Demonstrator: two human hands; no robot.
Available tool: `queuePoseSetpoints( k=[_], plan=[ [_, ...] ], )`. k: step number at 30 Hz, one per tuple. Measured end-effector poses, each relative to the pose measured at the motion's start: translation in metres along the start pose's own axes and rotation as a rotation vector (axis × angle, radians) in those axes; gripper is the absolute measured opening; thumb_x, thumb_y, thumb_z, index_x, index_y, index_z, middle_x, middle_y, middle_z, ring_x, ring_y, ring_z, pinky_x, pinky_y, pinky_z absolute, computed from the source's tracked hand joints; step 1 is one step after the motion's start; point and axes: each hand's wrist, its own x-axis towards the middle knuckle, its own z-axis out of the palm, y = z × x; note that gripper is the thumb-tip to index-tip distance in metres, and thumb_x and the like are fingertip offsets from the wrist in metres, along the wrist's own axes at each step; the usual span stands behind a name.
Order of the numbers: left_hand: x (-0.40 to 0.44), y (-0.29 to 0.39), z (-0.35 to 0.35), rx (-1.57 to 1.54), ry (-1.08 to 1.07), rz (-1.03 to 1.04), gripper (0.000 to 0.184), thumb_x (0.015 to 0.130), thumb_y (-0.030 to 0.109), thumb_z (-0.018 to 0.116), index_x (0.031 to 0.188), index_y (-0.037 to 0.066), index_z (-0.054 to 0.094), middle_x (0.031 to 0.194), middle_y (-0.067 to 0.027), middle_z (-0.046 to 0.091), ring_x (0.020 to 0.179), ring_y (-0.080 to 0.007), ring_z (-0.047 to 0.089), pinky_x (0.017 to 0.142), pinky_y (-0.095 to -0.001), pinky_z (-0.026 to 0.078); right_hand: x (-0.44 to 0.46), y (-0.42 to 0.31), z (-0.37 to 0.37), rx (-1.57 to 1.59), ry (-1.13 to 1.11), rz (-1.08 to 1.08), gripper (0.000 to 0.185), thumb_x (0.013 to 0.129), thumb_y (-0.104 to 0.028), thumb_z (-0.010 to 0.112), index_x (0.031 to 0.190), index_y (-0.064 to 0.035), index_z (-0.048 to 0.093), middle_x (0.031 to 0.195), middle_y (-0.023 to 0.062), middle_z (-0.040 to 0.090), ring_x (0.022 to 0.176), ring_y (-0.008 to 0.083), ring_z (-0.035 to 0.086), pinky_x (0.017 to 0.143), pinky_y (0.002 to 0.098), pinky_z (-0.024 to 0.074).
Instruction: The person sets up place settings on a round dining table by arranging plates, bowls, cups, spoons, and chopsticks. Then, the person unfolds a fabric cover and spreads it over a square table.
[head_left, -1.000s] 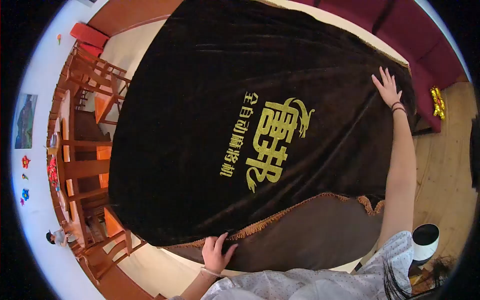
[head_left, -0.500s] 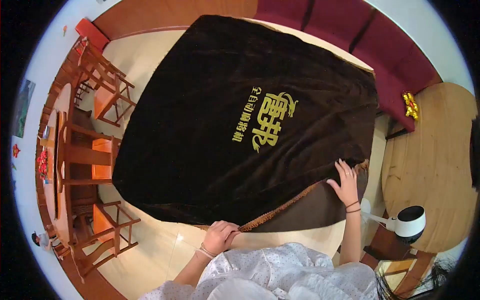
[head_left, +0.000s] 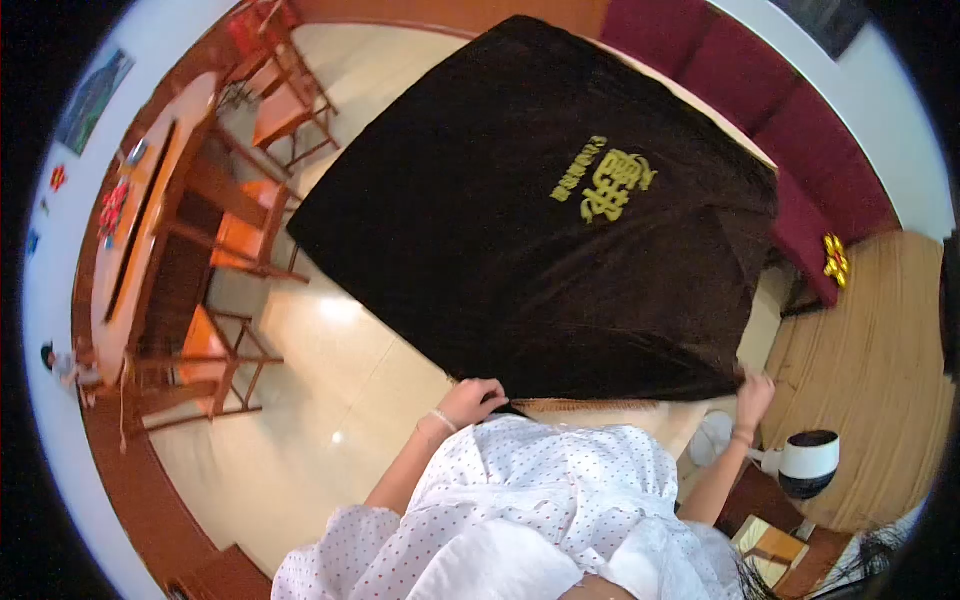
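A dark brown velvety table cover with yellow printed lettering spreads over a large table, whose top is hidden beneath it. My left hand is closed on the cover's near edge, just in front of my body. At the near right corner my right hand pinches the cloth with its fingers closed. Brown fringe trim runs along the edge between my hands. Most of the cloth lies flat, with soft creases towards the right.
Orange-brown wooden chairs and a long wooden table stand on the left. A dark red bench lines the back right. Close to my right arm are a white and black round-headed device and a wooden tabletop.
My right hand went from lying open on the cloth to gripping its corner, further right. The near edge now hangs straight over the dark surface exposed before. The view has shifted.
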Motion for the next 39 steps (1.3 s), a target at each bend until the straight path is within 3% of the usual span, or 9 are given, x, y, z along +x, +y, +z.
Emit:
queuePoseSetpoints(
  k=[8,13,17,20,22,30,33,37,39],
  plan=[
    [-0.026,-0.026,-0.002,-0.657,-0.146,-0.324,0.031,0.087,0.030,0.049,0.089,0.000,0.054,0.077,-0.0115,0.063,0.067,-0.0173,0.060,0.064,-0.0289,0.047,-0.194,0.004,-0.069,0.305,0.087,0.641,0.013,0.074,-0.007,0.044,0.077,-0.0004,0.055,0.073,0.0128,0.056,0.074,0.0247,0.051,0.072,0.0328,0.0397],
    [-0.033,-0.094,0.000,-0.754,0.217,-0.608,0.044,0.084,0.042,0.047,0.102,0.001,0.050,0.088,-0.0113,0.062,0.078,-0.0200,0.059,0.070,-0.0343,0.046,-0.282,-0.008,-0.002,0.596,0.168,1.043,0.025,0.084,-0.020,0.044,0.098,-0.0016,0.054,0.103,0.0103,0.054,0.095,0.0211,0.050,0.081,0.0313,0.0373],
    [-0.023,-0.119,0.012,-0.941,0.447,-0.777,0.063,0.080,0.052,0.048,0.119,0.003,0.037,0.107,-0.0149,0.056,0.090,-0.0254,0.055,0.077,-0.0435,0.044,-0.290,-0.028,0.055,1.250,0.070,1.653,0.076,0.075,-0.061,0.044,0.132,-0.0141,0.028,0.131,0.0105,0.036,0.119,0.0287,0.033,0.089,0.0495,0.0303],
    [0.005,-0.143,0.034,-1.188,0.423,-0.731,0.058,0.081,0.048,0.051,0.115,0.004,0.037,0.099,-0.0134,0.054,0.092,-0.0260,0.054,0.080,-0.0438,0.044,-0.305,-0.036,0.100,2.083,-0.133,1.388,0.065,0.077,-0.055,0.041,0.126,-0.0138,0.039,0.131,0.0074,0.036,0.120,0.0314,0.031,0.092,0.0572,0.0286],
    [0.024,-0.166,0.056,-1.348,0.425,-0.735,0.052,0.081,0.045,0.052,0.113,0.005,0.039,0.094,-0.0121,0.055,0.090,-0.0246,0.054,0.079,-0.0433,0.044,-0.307,-0.032,0.130,2.252,0.084,1.874,0.059,0.075,-0.052,0.043,0.119,-0.0124,0.047,0.125,0.0114,0.043,0.116,0.0366,0.034,0.091,0.0628,0.0273],
    [0.004,-0.179,0.004,-1.398,0.824,-0.186,0.027,0.086,0.031,0.048,0.100,0.008,0.051,0.098,-0.0017,0.055,0.088,-0.0174,0.051,0.078,-0.0331,0.041,-0.297,-0.051,0.070,2.039,0.530,1.496,0.026,0.082,-0.017,0.055,0.102,-0.0012,0.055,0.101,0.0104,0.057,0.092,0.0241,0.054,0.081,0.0362,0.0457],
    [-0.053,-0.184,-0.015,-1.466,0.959,-0.393,0.043,0.085,0.032,0.050,0.116,0.004,0.042,0.114,-0.0057,0.050,0.098,-0.0178,0.049,0.088,-0.0318,0.039,-0.296,-0.075,-0.012,1.731,0.495,1.474,0.025,0.082,-0.017,0.056,0.102,-0.0016,0.056,0.099,0.0089,0.058,0.091,0.0221,0.054,0.079,0.0331,0.0460],
    [-0.189,-0.237,0.038,-1.318,0.887,-0.528,0.053,0.090,0.039,0.032,0.133,0.009,0.023,0.139,-0.0058,0.023,0.129,-0.0197,0.017,0.106,-0.0333,0.014,-0.352,-0.048,-0.006,1.543,0.236,1.353,0.040,0.083,-0.039,0.051,0.102,-0.0041,0.056,0.081,0.0024,0.059,0.074,0.0155,0.055,0.065,0.0278,0.0447],
    [-0.285,-0.341,0.104,-1.586,0.951,-0.566,0.052,0.089,0.037,0.035,0.132,0.010,0.025,0.140,-0.0115,0.018,0.129,-0.0263,0.017,0.106,-0.0354,0.015,-0.395,-0.041,0.034,0.944,-0.015,1.612,0.064,0.071,-0.058,0.055,0.102,-0.0023,0.052,0.056,-0.0035,0.034,0.045,0.0115,0.035,0.043,0.0243,0.0279]
  ],
)
